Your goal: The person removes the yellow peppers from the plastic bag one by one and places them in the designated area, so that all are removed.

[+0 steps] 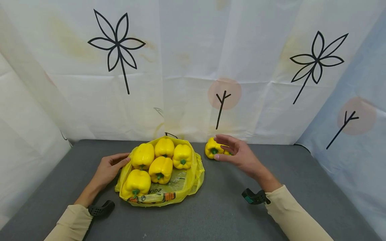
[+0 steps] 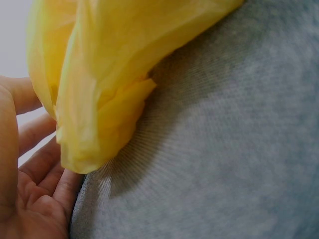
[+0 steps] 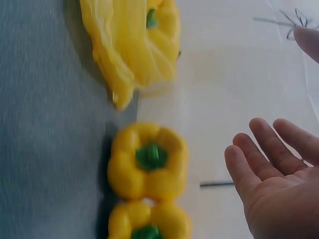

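Note:
A yellow plastic bag (image 1: 197, 174) lies with its mouth wide, and several yellow bell peppers (image 1: 161, 170) sit inside. At the bag's left rim rests my left hand (image 1: 109, 168), its thumb and fingertips touching the plastic. In the left wrist view, the hand's fingers (image 2: 44, 162) are loosely extended and partly hidden behind the bag. Beyond the bag on the right, two more bell peppers (image 3: 148, 162) stand side by side on the table. My right hand (image 1: 238, 154) hovers near them, fingers spread from the thumb and holding nothing, overlapping one pepper in the head view.
The grey table (image 1: 193, 224) meets a white printed cloth (image 1: 187, 100) hanging behind it. Further cloth walls stand at the left and right. A black band (image 1: 254, 196) sits on the right wrist, another black band (image 1: 102, 208) on the left.

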`<action>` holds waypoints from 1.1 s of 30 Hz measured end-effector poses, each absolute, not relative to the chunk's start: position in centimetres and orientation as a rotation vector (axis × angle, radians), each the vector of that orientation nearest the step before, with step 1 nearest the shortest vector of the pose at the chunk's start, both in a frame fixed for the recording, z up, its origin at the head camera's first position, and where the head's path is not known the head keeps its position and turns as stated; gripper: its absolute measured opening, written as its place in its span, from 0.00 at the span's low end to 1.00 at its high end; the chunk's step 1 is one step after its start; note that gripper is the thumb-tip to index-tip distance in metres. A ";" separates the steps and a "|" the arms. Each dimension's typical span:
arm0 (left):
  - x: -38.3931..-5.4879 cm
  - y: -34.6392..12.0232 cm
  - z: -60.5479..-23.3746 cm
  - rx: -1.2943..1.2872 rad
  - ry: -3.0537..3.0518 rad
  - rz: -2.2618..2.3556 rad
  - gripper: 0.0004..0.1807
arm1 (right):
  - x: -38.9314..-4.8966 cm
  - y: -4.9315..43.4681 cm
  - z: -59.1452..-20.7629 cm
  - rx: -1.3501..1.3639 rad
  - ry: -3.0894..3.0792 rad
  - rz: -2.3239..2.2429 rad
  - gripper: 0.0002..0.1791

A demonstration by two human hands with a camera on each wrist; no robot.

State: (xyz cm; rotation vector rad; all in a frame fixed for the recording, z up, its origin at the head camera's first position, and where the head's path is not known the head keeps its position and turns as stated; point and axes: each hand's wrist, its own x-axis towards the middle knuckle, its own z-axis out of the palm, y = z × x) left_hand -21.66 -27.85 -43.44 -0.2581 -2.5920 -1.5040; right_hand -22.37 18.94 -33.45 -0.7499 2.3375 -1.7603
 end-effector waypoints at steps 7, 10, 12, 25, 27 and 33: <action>-21.7 -27.8 -43.4 -0.261 -2.589 -1.502 0.26 | -21.7 16.5 -33.6 -0.825 2.251 -1.743 0.40; -21.7 -27.8 -43.4 -0.262 -2.588 -1.505 0.26 | -21.6 15.3 -33.5 -0.838 2.245 -1.714 0.40; -21.6 -27.8 -43.3 -0.256 -2.591 -1.505 0.26 | -21.5 14.5 -33.6 -0.842 2.246 -1.692 0.40; -21.7 -27.9 -43.3 -0.251 -2.591 -1.518 0.26 | -21.3 9.8 -35.1 -0.876 2.175 -1.634 0.40; -21.7 -27.9 -43.3 -0.256 -2.588 -1.518 0.26 | -21.3 9.2 -35.2 -0.868 2.187 -1.614 0.40; -21.7 -27.8 -43.3 -0.255 -2.587 -1.519 0.26 | -21.3 7.7 -35.6 -0.874 2.218 -1.562 0.40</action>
